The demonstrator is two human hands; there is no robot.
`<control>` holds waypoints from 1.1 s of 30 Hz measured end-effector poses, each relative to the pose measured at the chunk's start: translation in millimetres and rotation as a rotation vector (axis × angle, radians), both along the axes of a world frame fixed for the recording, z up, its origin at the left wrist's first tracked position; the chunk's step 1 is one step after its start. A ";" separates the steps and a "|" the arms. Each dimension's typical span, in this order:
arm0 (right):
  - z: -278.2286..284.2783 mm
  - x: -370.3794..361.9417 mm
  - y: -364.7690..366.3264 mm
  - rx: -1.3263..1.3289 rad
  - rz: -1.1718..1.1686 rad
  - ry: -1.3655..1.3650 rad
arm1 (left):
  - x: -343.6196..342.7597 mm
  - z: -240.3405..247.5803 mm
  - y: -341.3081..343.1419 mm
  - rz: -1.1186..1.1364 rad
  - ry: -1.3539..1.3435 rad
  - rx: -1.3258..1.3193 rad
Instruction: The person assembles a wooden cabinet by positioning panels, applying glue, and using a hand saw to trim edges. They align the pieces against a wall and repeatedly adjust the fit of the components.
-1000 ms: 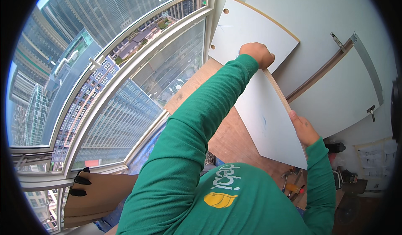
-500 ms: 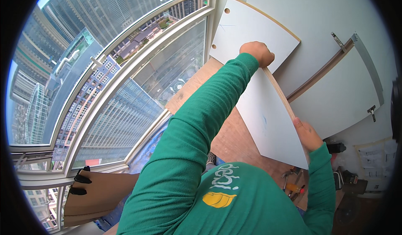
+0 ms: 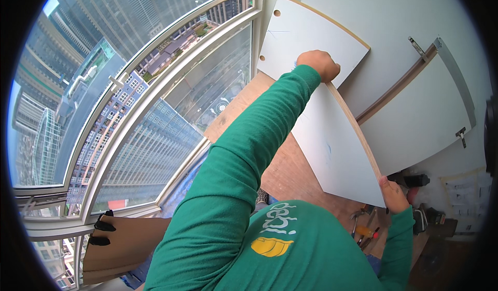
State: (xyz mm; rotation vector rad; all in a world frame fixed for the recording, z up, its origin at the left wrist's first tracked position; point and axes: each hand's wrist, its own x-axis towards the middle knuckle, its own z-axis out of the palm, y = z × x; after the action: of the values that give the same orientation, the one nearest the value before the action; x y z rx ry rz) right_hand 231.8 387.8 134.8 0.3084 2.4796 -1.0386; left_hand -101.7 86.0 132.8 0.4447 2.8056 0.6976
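A white panel (image 3: 337,159) with a bare wood-coloured edge and faint blue marks slants down between my hands. My left hand (image 3: 319,66) is closed at the panel's upper end, its fingers mostly turned away from view. A small bluish patch shows beside its knuckles, too little to name. Near the lower corner, my right hand (image 3: 395,195) grips the panel's long edge, thumb on the near side and fingers partly hidden. Behind my left hand a second white panel (image 3: 306,29), with two round holes along its left side, leans near the wall.
A white cabinet door (image 3: 415,112) with metal hinges (image 3: 460,134) leans against the wall at right. Below lies a plywood sheet (image 3: 288,169). A hammer (image 3: 356,219) and an orange-handled tool (image 3: 367,232) lie near my right side. Tall windows (image 3: 140,151) line the left, beside brown cardboard (image 3: 119,244).
My right hand has slid down along the panel's edge to its lower corner. My left hand has stayed at the upper end. The view has shifted slightly.
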 end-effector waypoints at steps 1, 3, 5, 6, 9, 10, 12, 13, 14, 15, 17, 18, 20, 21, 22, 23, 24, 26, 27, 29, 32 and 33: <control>-1.6 4.1 4.1 -0.031 -0.015 0.005 | -0.4 0.0 0.5 -0.007 0.013 -0.002; -2.8 11.4 13.8 -0.023 -0.010 0.003 | -1.0 0.2 1.0 -0.009 0.019 0.000; -2.1 19.0 25.7 0.037 0.036 -0.006 | -1.4 0.3 1.6 -0.009 0.019 0.003; -2.8 23.0 31.7 0.066 0.038 -0.023 | -1.6 0.3 1.9 -0.004 0.007 0.003; -8.9 39.0 47.0 -0.033 -0.031 -0.045 | -2.5 0.5 3.6 -0.005 0.003 0.001; -13.3 45.1 49.8 -0.155 -0.110 -0.041 | -3.0 0.5 4.4 -0.011 0.013 -0.006; -19.9 55.7 55.2 -0.310 -0.211 -0.033 | -4.1 0.4 5.7 -0.018 0.011 -0.020; -21.8 60.4 57.6 -0.341 -0.234 -0.031 | -4.6 0.2 6.3 -0.023 0.019 -0.023; -22.8 64.3 60.2 -0.376 -0.264 -0.026 | -5.3 0.1 6.9 -0.026 0.020 -0.023; -22.8 68.2 63.2 -0.384 -0.260 -0.034 | -5.8 0.0 7.6 -0.024 0.013 -0.022; -22.2 76.1 70.8 -0.413 -0.267 -0.041 | -6.7 -0.1 9.2 -0.027 0.027 -0.021; -23.4 81.0 75.4 -0.403 -0.263 -0.042 | -6.9 -0.1 10.0 -0.022 0.020 -0.020; -31.0 92.9 86.9 -0.430 -0.243 -0.021 | -7.3 -0.1 11.3 -0.019 0.025 -0.021; -39.0 100.1 92.7 -0.355 -0.250 -0.014 | -7.5 0.0 11.7 -0.014 0.022 -0.022; -51.7 108.0 97.3 -0.311 -0.242 0.009 | -7.6 -0.3 11.8 -0.022 0.030 -0.024; -66.9 116.9 101.6 -0.291 -0.212 0.053 | -7.7 -0.7 11.9 -0.029 0.037 -0.026; -84.6 126.0 104.9 -0.304 -0.329 0.050 | -8.1 -1.3 12.0 -0.036 0.044 -0.027; -126.4 146.0 105.2 -0.311 -0.569 0.054 | -9.3 -3.2 12.8 -0.030 0.062 -0.014; -148.6 158.5 101.8 -0.311 -0.587 0.035 | -10.4 -4.2 13.2 -0.030 0.057 -0.011; -194.2 184.2 90.3 -0.120 -0.736 -0.088 | -13.9 -6.4 13.8 -0.020 0.072 -0.050; -263.8 229.4 59.9 -0.207 -0.777 -0.212 | -20.2 -12.3 14.6 -0.064 0.113 -0.050; -285.2 244.6 48.3 -0.212 -0.763 -0.270 | -22.9 -14.9 14.0 -0.091 0.154 -0.062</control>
State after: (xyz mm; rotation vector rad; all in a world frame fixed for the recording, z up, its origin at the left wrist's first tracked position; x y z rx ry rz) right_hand 476.4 436.1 -150.3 1.2943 1.9973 -1.4069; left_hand -124.6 100.1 117.9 0.6352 2.9184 0.5790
